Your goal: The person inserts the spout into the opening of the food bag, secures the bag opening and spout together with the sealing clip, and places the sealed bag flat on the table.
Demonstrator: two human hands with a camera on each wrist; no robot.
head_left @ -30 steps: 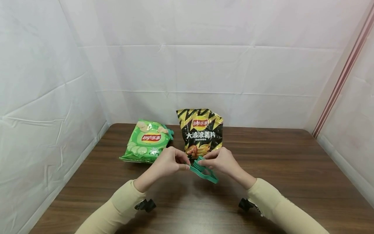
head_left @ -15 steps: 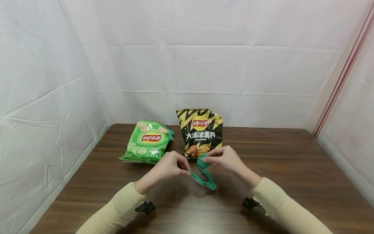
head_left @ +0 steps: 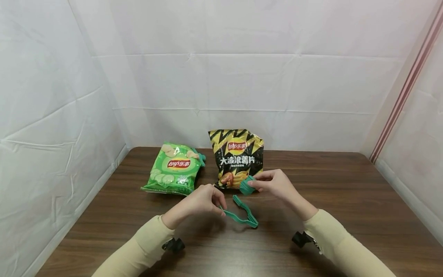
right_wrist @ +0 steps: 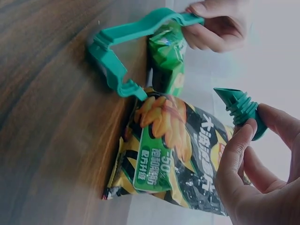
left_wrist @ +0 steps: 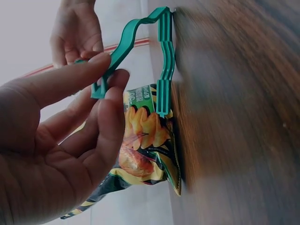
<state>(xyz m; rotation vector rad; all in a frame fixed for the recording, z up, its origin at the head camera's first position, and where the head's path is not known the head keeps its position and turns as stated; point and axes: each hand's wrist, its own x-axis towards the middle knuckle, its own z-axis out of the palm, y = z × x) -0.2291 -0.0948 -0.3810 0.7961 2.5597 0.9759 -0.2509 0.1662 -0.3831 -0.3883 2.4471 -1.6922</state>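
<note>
The left hand (head_left: 204, 202) pinches one arm of a green clip (head_left: 250, 222), which is spread into a V over the middle of the counter (head_left: 328, 192); whether its hinge touches the wood is unclear. The right hand (head_left: 279, 185) grasps a ribbed green spout (head_left: 246, 186) between thumb and fingers, apart from the clip and nearer the counter's far edge.

Two snack bags stand beyond the hands, both puffed out, their contents hidden. The black-and-yellow bag (head_left: 237, 156) stands up near the far edge, about midway between the far corners. The green bag (head_left: 173, 169) slants back nearer the far left corner, with a teal piece (head_left: 202, 157) poking out behind its right side. In the head view, the spout overlaps the lower right of the black-and-yellow bag, and the left hand sits just in front of the green bag's lower right corner. A white sheet (head_left: 242, 84) hangs beyond the far edge.

Both bags read "Lay's乐事" on red; the black-and-yellow one adds "大波浪薯片" and, on a green panel, "-50%", while the green one's smaller writing is mostly too blurred to read
</note>
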